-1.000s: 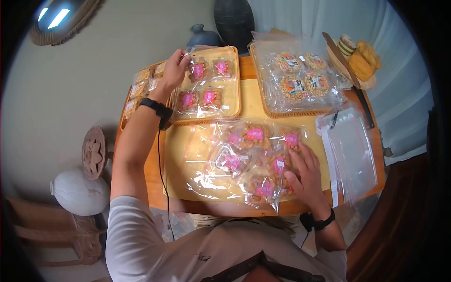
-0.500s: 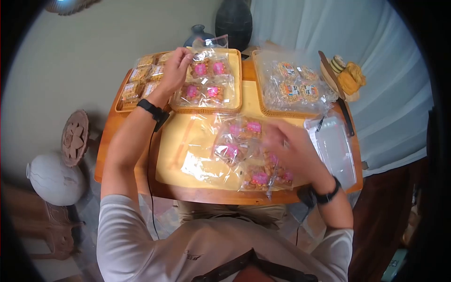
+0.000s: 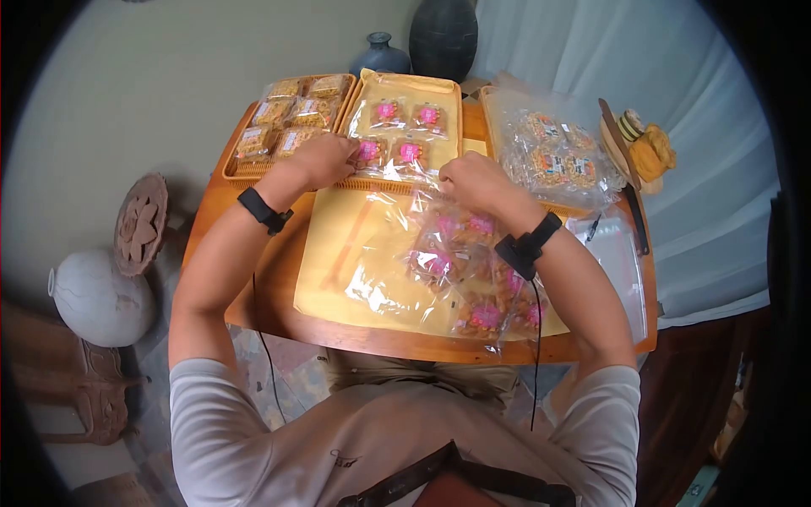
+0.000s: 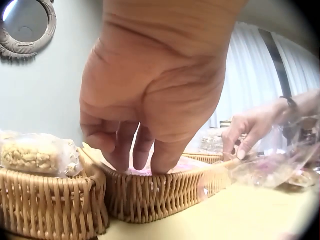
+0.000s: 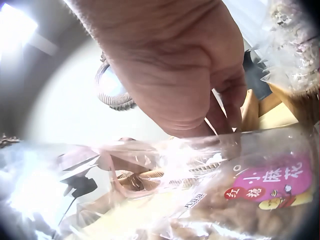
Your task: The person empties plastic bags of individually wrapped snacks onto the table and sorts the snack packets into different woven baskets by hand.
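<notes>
In the middle wicker basket [image 3: 460,122] lies a clear plastic bag [image 3: 397,139] of snack packets with pink labels. My left hand [image 3: 325,160] is at the basket's front left corner, fingers bent down over the rim onto the bag's corner; the rim hides its fingertips in the left wrist view. At the front right corner, my right hand [image 3: 477,182] pinches the bag's edge with thumb and curled fingers. Below the right hand, more clear bags with pink-labelled twisted snacks [image 3: 439,262] lie on the yellow mat [image 3: 338,253]; one fills the lower right wrist view [image 5: 272,175].
To the left stands a basket of yellowish snack packets [image 3: 274,114]. A right-hand basket holds stacked bags of round snacks [image 3: 553,160]. Flat clear bags [image 3: 621,270] lie at the table's right edge, by a straw hat with a yellow cloth [image 3: 655,152]. Dark vases [image 3: 443,42] stand behind.
My left hand has come down from the bag's upper left corner to the basket's front left corner. My right hand has left the bags on the mat and reached the basket's front right corner.
</notes>
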The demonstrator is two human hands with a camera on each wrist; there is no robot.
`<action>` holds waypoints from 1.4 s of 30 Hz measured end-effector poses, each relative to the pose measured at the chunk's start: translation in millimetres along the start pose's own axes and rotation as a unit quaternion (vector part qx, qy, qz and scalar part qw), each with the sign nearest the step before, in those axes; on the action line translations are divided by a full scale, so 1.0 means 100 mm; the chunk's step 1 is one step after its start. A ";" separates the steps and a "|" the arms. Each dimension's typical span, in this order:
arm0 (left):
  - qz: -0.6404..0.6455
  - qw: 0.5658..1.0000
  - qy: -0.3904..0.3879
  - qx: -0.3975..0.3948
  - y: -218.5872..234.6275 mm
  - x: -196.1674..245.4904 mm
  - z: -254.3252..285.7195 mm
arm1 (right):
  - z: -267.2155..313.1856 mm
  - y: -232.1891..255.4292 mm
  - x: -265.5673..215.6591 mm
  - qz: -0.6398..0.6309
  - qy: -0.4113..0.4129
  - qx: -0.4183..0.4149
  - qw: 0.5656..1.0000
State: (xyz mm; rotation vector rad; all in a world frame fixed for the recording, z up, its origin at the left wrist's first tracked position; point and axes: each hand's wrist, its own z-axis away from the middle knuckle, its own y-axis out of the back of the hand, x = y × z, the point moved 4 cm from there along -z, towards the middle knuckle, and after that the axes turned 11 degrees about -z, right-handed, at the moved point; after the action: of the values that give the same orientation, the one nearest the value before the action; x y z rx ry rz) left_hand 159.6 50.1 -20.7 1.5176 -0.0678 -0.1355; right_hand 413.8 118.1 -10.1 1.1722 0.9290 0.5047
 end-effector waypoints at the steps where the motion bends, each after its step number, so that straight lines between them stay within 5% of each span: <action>1: -0.029 1.000 -0.001 0.013 -0.02 -0.01 -0.02 | 0.00 0.01 -0.04 -0.006 -0.018 -0.033 0.999; 8: -0.059 0.998 -0.010 -0.022 -0.04 0.06 -0.12 | -0.15 -0.09 0.00 -0.066 -0.068 -0.020 0.995; 17: 0.005 0.992 0.060 0.108 0.16 -0.04 -0.15 | -0.18 -0.03 -0.02 -0.071 -0.091 0.029 0.993; 22: 0.032 0.988 0.061 0.136 0.27 -0.04 -0.19 | -0.18 -0.03 -0.06 -0.226 -0.088 0.034 0.970; 28: 0.038 0.983 0.052 0.172 0.25 -0.10 -0.27 | -0.21 -0.01 -0.06 -0.093 -0.087 0.059 0.990; 34: 0.012 0.985 0.107 0.133 0.18 0.09 -0.03 | -0.24 0.31 0.04 -0.150 -0.050 0.230 0.960; 37: -0.056 0.985 0.096 0.131 0.13 0.11 0.02 | -0.24 0.53 0.08 -0.267 -0.051 0.218 0.938; 42: -0.052 0.987 0.107 0.108 0.31 0.00 -0.05 | -0.23 0.73 0.08 -0.229 -0.038 0.227 0.946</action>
State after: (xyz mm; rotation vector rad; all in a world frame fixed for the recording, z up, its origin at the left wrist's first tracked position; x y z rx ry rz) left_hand 161.3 56.1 10.3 1.7449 0.1743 -0.0486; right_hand 407.9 161.9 52.9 1.3177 1.2452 -0.1422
